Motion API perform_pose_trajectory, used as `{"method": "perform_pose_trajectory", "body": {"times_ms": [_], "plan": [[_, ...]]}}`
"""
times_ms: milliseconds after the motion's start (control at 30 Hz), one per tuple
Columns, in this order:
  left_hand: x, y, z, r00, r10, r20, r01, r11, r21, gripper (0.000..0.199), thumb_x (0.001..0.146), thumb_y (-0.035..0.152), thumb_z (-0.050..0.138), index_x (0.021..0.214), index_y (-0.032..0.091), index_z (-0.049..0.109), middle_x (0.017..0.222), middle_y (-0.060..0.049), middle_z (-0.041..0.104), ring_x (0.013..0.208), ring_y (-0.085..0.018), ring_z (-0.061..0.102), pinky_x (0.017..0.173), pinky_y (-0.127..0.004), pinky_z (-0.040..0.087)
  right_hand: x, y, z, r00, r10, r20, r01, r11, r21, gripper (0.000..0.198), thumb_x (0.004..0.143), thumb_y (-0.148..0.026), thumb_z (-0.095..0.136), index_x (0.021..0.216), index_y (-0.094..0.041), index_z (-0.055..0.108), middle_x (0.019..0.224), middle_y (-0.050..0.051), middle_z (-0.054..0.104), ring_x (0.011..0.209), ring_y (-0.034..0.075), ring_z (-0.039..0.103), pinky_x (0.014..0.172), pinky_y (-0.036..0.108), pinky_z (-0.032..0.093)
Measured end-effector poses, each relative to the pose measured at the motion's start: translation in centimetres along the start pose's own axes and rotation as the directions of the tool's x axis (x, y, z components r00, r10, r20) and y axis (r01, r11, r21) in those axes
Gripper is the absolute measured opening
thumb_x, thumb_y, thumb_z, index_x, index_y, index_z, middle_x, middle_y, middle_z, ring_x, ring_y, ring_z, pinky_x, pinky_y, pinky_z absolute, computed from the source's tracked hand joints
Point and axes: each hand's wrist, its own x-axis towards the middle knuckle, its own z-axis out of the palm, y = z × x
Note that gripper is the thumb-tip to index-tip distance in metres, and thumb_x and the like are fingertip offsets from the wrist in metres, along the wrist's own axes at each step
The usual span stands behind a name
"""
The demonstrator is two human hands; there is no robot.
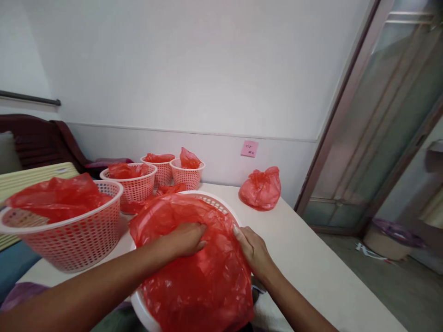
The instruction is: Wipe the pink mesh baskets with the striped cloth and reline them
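Note:
A red plastic bag is spread over a white plastic basket in front of me, hiding most of it; part of the rim shows at the back and lower left. My left hand reaches across the bag's middle, its fingers curled into the film. At the right side of the rim, my right hand grips the bag's edge, thumb on top. What lies under the bag is hidden.
A large pink basket with a red bag stands left, smaller baskets behind it. A knotted red bag sits at the back of the white table. A pink note is on the wall; a bin stands right.

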Motion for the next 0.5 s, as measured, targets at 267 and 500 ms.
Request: {"method": "perform_pose_trajectory", "body": {"times_ms": [267, 500], "plan": [[0.5, 0.7, -0.6, 0.97, -0.237, -0.05, 0.239, 0.97, 0.05, 0.064, 0.089, 0.047, 0.045, 0.131, -0.002, 0.044, 0.123, -0.036, 0.058, 0.102, -0.044, 0.064, 0.078, -0.051, 0.05, -0.7, -0.2, -0.3, 0.999, 0.016, 0.039, -0.014, 0.999, -0.052, 0.05, 0.092, -0.061, 0.028, 0.068, -0.023, 0.05, 0.074, 0.004, 0.056, 0.076, 0.021, 0.054, 0.072, 0.034, 0.039], [0.0, 2.7, 1.1, 0.99, -0.017, 0.142, 0.006, 0.997, 0.077, 0.027, 0.08, 0.04, 0.064, 0.095, 0.017, 0.067, 0.093, -0.012, 0.071, 0.084, -0.026, 0.068, 0.076, -0.043, 0.053, -1.1, -0.3, 0.2, 1.0, 0.004, 0.017, -0.003, 1.0, -0.017, 0.045, 0.093, -0.055, 0.033, 0.067, -0.022, 0.05, 0.072, 0.002, 0.053, 0.075, 0.02, 0.054, 0.071, 0.032, 0.038]]}}
